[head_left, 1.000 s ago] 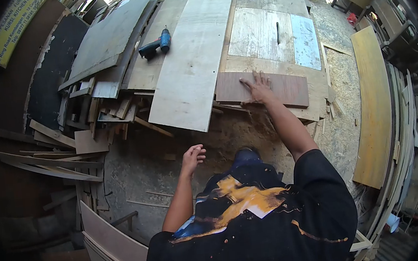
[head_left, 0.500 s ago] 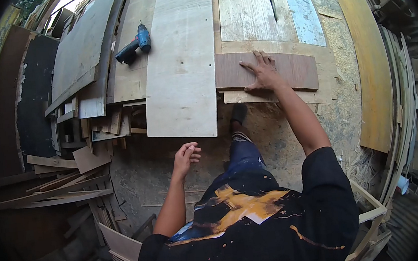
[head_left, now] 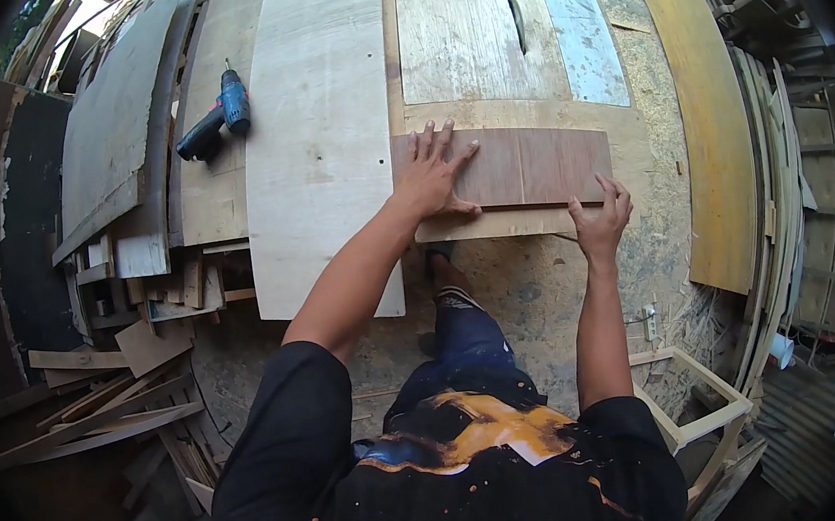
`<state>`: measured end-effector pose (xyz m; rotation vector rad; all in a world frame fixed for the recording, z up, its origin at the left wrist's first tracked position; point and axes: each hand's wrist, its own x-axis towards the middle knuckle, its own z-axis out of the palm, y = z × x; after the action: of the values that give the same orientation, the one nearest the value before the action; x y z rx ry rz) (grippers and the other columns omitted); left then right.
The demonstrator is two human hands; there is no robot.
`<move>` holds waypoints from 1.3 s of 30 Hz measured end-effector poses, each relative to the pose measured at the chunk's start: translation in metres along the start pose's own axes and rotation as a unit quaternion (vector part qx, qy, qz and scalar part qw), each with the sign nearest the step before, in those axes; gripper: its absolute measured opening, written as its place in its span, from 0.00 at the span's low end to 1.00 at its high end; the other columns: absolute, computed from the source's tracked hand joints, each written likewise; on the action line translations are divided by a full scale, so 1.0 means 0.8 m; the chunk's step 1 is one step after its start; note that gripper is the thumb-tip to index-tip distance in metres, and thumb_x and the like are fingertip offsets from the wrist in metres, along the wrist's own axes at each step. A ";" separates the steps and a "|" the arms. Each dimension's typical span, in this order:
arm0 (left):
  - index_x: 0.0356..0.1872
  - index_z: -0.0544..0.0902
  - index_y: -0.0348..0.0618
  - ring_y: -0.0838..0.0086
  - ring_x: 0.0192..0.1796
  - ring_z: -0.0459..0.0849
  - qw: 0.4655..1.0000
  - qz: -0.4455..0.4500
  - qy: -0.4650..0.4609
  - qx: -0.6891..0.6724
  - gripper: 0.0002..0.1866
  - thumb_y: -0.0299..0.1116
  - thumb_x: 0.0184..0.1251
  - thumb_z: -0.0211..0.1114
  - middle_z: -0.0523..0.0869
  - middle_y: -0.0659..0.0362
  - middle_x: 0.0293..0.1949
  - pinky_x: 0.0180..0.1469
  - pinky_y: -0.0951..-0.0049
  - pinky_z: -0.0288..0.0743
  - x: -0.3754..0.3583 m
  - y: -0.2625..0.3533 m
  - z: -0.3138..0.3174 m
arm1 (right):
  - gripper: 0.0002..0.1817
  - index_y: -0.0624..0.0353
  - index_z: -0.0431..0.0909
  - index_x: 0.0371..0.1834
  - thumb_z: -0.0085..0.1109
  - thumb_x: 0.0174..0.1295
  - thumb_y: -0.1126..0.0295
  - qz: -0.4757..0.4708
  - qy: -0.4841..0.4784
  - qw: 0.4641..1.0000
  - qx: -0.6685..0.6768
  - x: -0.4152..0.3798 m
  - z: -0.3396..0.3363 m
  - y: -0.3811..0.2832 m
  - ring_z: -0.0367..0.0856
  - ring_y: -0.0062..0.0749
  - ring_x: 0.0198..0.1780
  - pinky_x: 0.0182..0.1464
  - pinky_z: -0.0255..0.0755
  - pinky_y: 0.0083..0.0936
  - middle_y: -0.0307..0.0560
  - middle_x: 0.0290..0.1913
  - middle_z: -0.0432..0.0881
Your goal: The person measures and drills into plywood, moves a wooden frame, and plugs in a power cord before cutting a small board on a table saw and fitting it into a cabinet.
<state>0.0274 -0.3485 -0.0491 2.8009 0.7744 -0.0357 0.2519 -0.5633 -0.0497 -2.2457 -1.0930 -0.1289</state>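
A reddish-brown wooden board (head_left: 544,163) lies crosswise near the front edge of the workbench, with a thin line across its face. My left hand (head_left: 433,179) is spread open over its left end, fingers pointing away from me and thumb by the near edge. At the near right corner, my right hand (head_left: 602,223) has its thumb against the front edge and bent fingers round the right end. Immediately left of the board is a long pale plywood sheet (head_left: 319,149), which sticks out past the bench toward me.
A blue cordless drill (head_left: 233,102) lies left of the plywood. Behind the board are a whitish panel (head_left: 457,41) with a dark slot and a blue-grey plate (head_left: 585,43). A yellowish plank (head_left: 707,132) leans at right. A wooden frame (head_left: 710,423) stands lower right; offcuts (head_left: 101,421) pile lower left.
My left hand has come up from beside the plywood's near end onto the board's left end. My right hand has slid from the board's middle to its right corner.
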 end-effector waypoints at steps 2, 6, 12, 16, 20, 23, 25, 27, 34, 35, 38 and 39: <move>0.73 0.56 0.69 0.42 0.75 0.42 1.000 0.011 0.014 0.006 0.59 0.76 0.33 0.66 0.47 0.45 0.75 0.73 0.41 0.35 0.004 -0.008 0.009 | 0.37 0.50 0.73 0.61 0.75 0.42 0.64 0.018 -0.063 0.998 -0.017 0.011 -0.020 0.042 0.66 0.49 0.62 0.63 0.61 0.43 0.52 0.60 0.69; 0.72 0.58 0.70 0.42 0.74 0.46 0.999 0.035 0.017 0.000 0.59 0.77 0.31 0.66 0.51 0.46 0.73 0.73 0.39 0.34 0.005 -0.017 0.008 | 0.35 0.53 0.75 0.59 0.75 0.43 0.72 -0.020 -0.132 0.991 0.025 0.032 -0.015 0.077 0.71 0.46 0.59 0.61 0.68 0.38 0.52 0.55 0.74; 0.71 0.61 0.70 0.42 0.72 0.51 0.999 0.035 0.033 -0.002 0.59 0.76 0.30 0.67 0.55 0.47 0.72 0.74 0.41 0.36 0.039 -0.039 -0.003 | 0.29 0.55 0.81 0.52 0.74 0.41 0.78 -0.034 -0.101 0.991 0.087 0.068 0.012 0.078 0.78 0.40 0.51 0.49 0.79 0.29 0.51 0.48 0.78; 0.71 0.61 0.70 0.42 0.72 0.52 0.998 0.037 0.048 0.001 0.59 0.76 0.29 0.67 0.55 0.47 0.72 0.74 0.43 0.36 0.065 -0.057 -0.004 | 0.28 0.56 0.82 0.52 0.74 0.41 0.79 -0.030 -0.091 0.990 0.101 0.094 0.032 0.081 0.78 0.39 0.50 0.50 0.79 0.28 0.50 0.48 0.78; 0.71 0.61 0.70 0.44 0.73 0.51 0.998 0.034 0.057 -0.001 0.58 0.76 0.30 0.67 0.55 0.48 0.72 0.75 0.45 0.36 0.085 -0.072 -0.008 | 0.28 0.57 0.81 0.52 0.74 0.42 0.79 -0.023 -0.090 0.990 0.106 0.116 0.045 0.077 0.78 0.39 0.50 0.51 0.78 0.28 0.50 0.48 0.78; 0.71 0.61 0.70 0.45 0.74 0.48 0.998 0.030 0.058 -0.001 0.58 0.76 0.31 0.67 0.53 0.49 0.73 0.75 0.46 0.36 0.102 -0.083 -0.013 | 0.27 0.57 0.81 0.52 0.73 0.43 0.78 -0.031 -0.084 0.992 0.092 0.134 0.059 0.083 0.78 0.39 0.51 0.51 0.77 0.27 0.50 0.48 0.78; 0.71 0.61 0.70 0.46 0.75 0.47 0.998 0.027 0.059 -0.003 0.57 0.76 0.32 0.67 0.52 0.49 0.74 0.75 0.46 0.37 0.111 -0.086 -0.014 | 0.27 0.57 0.81 0.52 0.73 0.44 0.78 -0.023 -0.084 0.992 0.092 0.146 0.064 0.075 0.78 0.38 0.51 0.52 0.77 0.27 0.50 0.48 0.78; 0.72 0.60 0.66 0.46 0.76 0.42 0.999 -0.001 0.052 0.002 0.58 0.76 0.33 0.67 0.50 0.48 0.75 0.76 0.47 0.36 0.114 -0.082 -0.012 | 0.26 0.58 0.81 0.52 0.73 0.44 0.78 -0.027 -0.091 0.992 0.087 0.152 0.064 0.077 0.78 0.38 0.50 0.51 0.78 0.27 0.50 0.48 0.78; 0.74 0.53 0.59 0.48 0.77 0.42 0.998 0.004 0.058 0.004 0.63 0.77 0.34 0.64 0.49 0.47 0.75 0.75 0.45 0.35 0.125 -0.074 -0.007 | 0.25 0.60 0.80 0.53 0.70 0.47 0.81 -0.057 -0.133 0.982 0.118 0.165 0.061 0.091 0.81 0.36 0.47 0.48 0.81 0.25 0.52 0.51 0.76; 0.74 0.53 0.59 0.48 0.77 0.42 0.998 0.002 0.060 0.002 0.63 0.77 0.34 0.64 0.49 0.47 0.75 0.75 0.45 0.35 0.125 -0.077 -0.009 | 0.25 0.60 0.80 0.53 0.69 0.48 0.81 -0.057 -0.147 0.979 0.129 0.167 0.058 0.090 0.82 0.37 0.47 0.48 0.80 0.26 0.52 0.51 0.76; 0.74 0.55 0.59 0.49 0.76 0.46 0.999 0.013 0.052 0.000 0.62 0.78 0.34 0.64 0.53 0.48 0.73 0.75 0.44 0.36 0.129 -0.081 -0.010 | 0.24 0.61 0.81 0.53 0.67 0.49 0.83 -0.065 -0.146 0.981 0.112 0.172 0.055 0.088 0.83 0.37 0.48 0.49 0.81 0.25 0.53 0.51 0.77; 0.73 0.56 0.59 0.49 0.75 0.48 0.998 0.015 0.066 0.001 0.61 0.77 0.34 0.64 0.54 0.48 0.73 0.75 0.44 0.36 0.132 -0.085 -0.010 | 0.23 0.61 0.81 0.52 0.67 0.49 0.83 -0.076 -0.140 0.983 0.094 0.177 0.056 0.087 0.82 0.36 0.48 0.50 0.81 0.24 0.52 0.51 0.78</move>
<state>0.0836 -0.2370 -0.0649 2.8384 0.7613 0.1561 0.3874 -0.4736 -0.0710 -2.0498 -1.3652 0.2271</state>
